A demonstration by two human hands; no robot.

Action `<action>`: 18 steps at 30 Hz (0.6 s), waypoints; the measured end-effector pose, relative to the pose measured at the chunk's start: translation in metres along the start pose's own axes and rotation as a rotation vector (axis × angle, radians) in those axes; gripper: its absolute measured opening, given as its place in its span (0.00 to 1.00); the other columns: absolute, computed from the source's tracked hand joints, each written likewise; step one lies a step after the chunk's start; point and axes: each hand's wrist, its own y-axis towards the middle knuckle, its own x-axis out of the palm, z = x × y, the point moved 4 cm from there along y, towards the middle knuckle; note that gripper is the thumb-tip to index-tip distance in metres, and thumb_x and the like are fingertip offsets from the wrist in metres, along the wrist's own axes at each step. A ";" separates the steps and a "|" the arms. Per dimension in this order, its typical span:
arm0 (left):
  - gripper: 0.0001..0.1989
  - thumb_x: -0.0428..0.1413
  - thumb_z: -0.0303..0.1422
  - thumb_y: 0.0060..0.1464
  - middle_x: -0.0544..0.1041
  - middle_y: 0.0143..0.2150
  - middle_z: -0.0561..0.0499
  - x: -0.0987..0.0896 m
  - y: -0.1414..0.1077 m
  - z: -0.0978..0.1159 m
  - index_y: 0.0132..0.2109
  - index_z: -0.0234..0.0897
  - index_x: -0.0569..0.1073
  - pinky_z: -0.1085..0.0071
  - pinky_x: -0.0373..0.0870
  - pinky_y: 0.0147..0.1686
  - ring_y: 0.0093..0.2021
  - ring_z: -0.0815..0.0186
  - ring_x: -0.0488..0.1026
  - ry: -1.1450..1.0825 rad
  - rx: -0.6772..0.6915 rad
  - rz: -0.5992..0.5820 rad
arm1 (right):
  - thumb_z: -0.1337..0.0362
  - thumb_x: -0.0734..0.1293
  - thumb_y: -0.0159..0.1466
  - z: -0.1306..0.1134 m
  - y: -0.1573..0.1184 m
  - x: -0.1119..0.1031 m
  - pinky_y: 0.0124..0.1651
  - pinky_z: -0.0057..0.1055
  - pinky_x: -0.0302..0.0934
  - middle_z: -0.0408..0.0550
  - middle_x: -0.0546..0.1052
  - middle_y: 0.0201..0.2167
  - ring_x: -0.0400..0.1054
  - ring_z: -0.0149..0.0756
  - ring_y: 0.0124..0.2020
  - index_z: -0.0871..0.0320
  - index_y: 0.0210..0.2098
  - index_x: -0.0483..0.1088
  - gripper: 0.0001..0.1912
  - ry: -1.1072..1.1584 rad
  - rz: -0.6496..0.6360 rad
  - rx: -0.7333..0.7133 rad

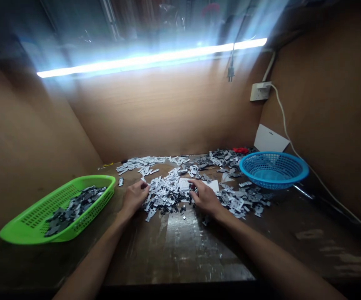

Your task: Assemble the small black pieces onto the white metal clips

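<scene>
A heap of small flat silver-grey parts (164,187), mixed with small black pieces (176,196), lies on the table between my hands. My left hand (135,195) is at the heap's left edge with its fingers pinched together. Something pale shows by those fingertips, too small to name. On the other side, my right hand (207,199) hovers over the heap by a white sheet (213,186), thumb and forefinger apart. Nothing clear shows between them. A tiny white round piece (184,217) lies in front of the heap.
A green basket (21,227) holding grey parts (74,208) stands at left. At right are a blue basket (274,183), a white card (269,138) and a cord (282,108). More parts (139,163) and a red item (240,150) lie farther back. A plug (230,71) hangs above.
</scene>
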 end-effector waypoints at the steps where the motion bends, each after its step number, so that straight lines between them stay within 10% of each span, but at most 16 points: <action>1: 0.15 0.44 0.40 0.56 0.75 0.38 0.46 -0.001 0.000 0.000 0.40 0.37 0.71 0.71 0.63 0.37 0.39 0.62 0.72 -0.020 0.021 0.006 | 0.68 0.61 0.59 0.000 0.000 0.001 0.46 0.32 0.58 0.50 0.69 0.46 0.65 0.38 0.44 0.54 0.52 0.61 0.21 -0.012 -0.015 -0.009; 6: 0.13 0.50 0.40 0.52 0.75 0.38 0.48 -0.003 -0.002 0.007 0.39 0.37 0.72 0.70 0.64 0.39 0.39 0.63 0.71 -0.105 0.157 -0.027 | 0.68 0.61 0.60 -0.001 -0.002 0.005 0.47 0.33 0.57 0.51 0.68 0.49 0.65 0.39 0.46 0.55 0.52 0.61 0.20 -0.061 -0.071 -0.021; 11: 0.14 0.57 0.42 0.45 0.73 0.34 0.50 0.004 -0.015 0.023 0.36 0.37 0.73 0.71 0.64 0.36 0.35 0.64 0.69 -0.198 0.384 -0.347 | 0.67 0.61 0.61 -0.003 0.001 0.001 0.47 0.33 0.57 0.51 0.68 0.48 0.64 0.39 0.46 0.54 0.52 0.62 0.19 -0.103 -0.079 -0.019; 18: 0.11 0.55 0.41 0.49 0.73 0.32 0.50 0.006 -0.014 0.026 0.31 0.38 0.74 0.71 0.62 0.38 0.35 0.64 0.68 -0.257 0.393 -0.313 | 0.66 0.61 0.62 0.001 0.003 -0.002 0.43 0.29 0.57 0.50 0.70 0.42 0.66 0.36 0.40 0.55 0.45 0.68 0.13 -0.178 -0.122 -0.009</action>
